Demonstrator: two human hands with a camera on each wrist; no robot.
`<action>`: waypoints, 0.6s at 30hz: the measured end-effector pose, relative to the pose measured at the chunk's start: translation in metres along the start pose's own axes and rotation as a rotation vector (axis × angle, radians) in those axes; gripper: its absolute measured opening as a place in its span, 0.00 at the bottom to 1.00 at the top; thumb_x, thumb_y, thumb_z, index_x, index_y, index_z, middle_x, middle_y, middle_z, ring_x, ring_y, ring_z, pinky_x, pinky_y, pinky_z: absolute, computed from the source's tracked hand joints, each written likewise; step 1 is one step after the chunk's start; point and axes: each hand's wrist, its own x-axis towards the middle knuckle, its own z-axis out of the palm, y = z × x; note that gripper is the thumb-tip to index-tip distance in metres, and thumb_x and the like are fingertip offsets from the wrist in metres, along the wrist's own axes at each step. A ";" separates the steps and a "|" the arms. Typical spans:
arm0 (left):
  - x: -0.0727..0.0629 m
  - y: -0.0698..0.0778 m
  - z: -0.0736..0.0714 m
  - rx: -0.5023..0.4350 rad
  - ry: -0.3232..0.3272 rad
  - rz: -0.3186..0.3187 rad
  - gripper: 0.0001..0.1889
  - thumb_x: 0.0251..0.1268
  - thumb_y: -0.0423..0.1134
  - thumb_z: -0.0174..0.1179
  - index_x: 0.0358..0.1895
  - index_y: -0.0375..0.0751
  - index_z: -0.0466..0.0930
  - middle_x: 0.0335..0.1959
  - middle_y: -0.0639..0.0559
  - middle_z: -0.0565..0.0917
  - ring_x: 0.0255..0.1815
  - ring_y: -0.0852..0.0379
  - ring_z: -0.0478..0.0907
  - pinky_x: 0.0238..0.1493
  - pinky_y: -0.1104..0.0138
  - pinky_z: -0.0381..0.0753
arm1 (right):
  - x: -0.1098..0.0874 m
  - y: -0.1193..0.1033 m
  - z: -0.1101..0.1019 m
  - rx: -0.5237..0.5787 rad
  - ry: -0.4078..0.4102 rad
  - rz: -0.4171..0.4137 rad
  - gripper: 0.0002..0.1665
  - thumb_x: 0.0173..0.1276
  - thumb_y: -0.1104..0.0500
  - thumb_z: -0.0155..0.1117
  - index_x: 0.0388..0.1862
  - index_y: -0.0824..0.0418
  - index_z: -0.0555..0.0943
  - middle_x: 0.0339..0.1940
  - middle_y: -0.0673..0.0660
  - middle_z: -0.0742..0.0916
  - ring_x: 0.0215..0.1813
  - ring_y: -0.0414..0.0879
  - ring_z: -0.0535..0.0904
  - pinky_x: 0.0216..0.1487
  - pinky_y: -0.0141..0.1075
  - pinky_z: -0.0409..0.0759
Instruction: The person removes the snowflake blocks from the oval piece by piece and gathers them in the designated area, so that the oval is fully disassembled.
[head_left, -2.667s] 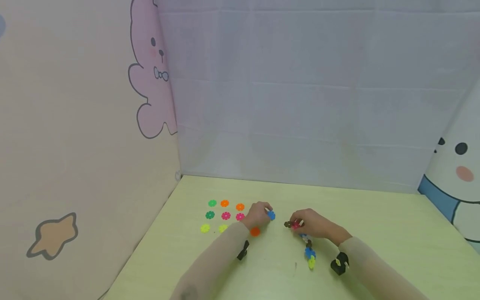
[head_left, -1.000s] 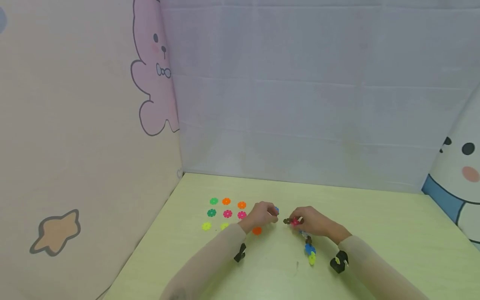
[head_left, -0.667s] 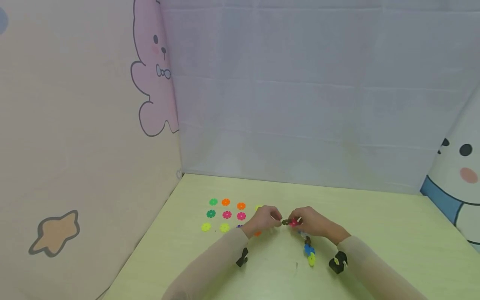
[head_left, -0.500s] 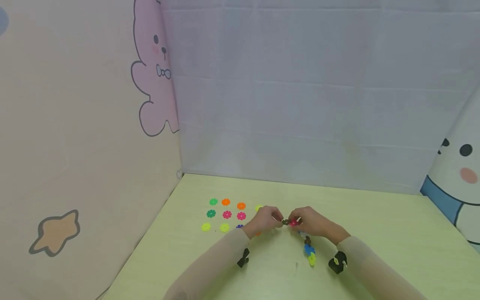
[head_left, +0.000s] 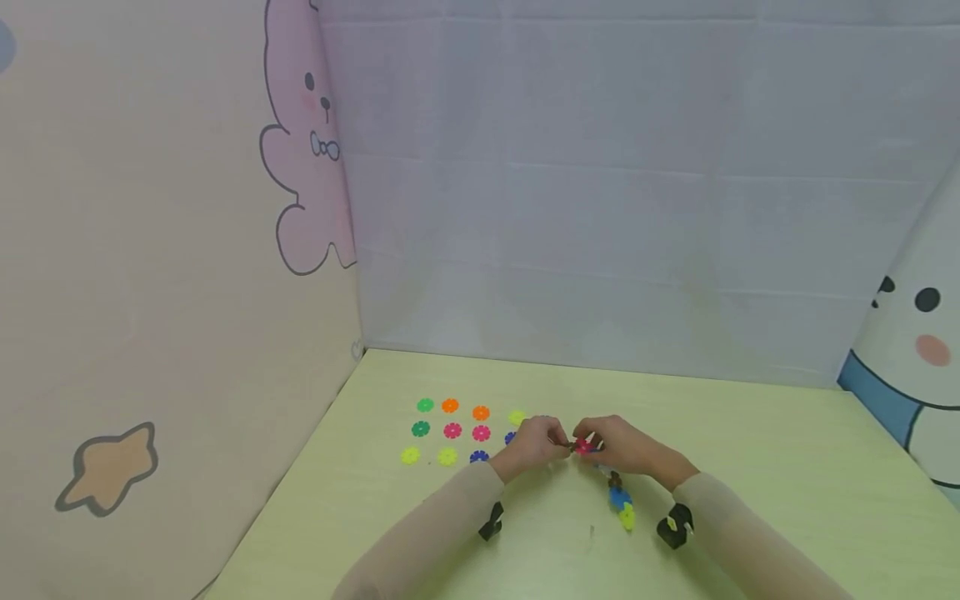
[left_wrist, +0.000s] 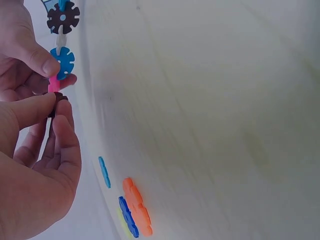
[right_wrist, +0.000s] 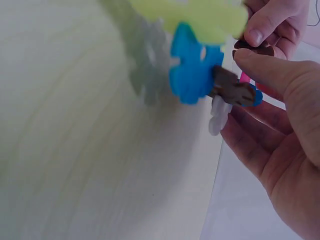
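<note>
A chain of flower-shaped plastic discs hangs from my right hand, whose thumb and fingers grip it near its pink disc. Beyond the pink piece, a brown disc is pinched between the thumb and fingertips of my left hand. Down the chain come a blue disc, a white disc and a second brown disc. Another blue disc and a yellow-green disc form the lower end. My fingers partly cover the pink disc.
Loose discs lie in rows left of my hands, among them a green disc, an orange disc, a pink disc and a yellow disc. A pale wall sheet rises behind the table.
My left hand has left a loose blue disc, moved right and now pinches the chain's brown end disc. My right hand has stayed nearly in place, holding the chain.
</note>
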 end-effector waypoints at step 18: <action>-0.009 0.000 0.000 0.041 -0.017 -0.049 0.06 0.54 0.29 0.67 0.29 0.40 0.79 0.26 0.57 0.78 0.26 0.61 0.71 0.27 0.72 0.74 | -0.002 0.003 0.004 -0.060 -0.053 0.164 0.25 0.62 0.51 0.67 0.53 0.64 0.78 0.38 0.49 0.84 0.36 0.39 0.78 0.37 0.35 0.78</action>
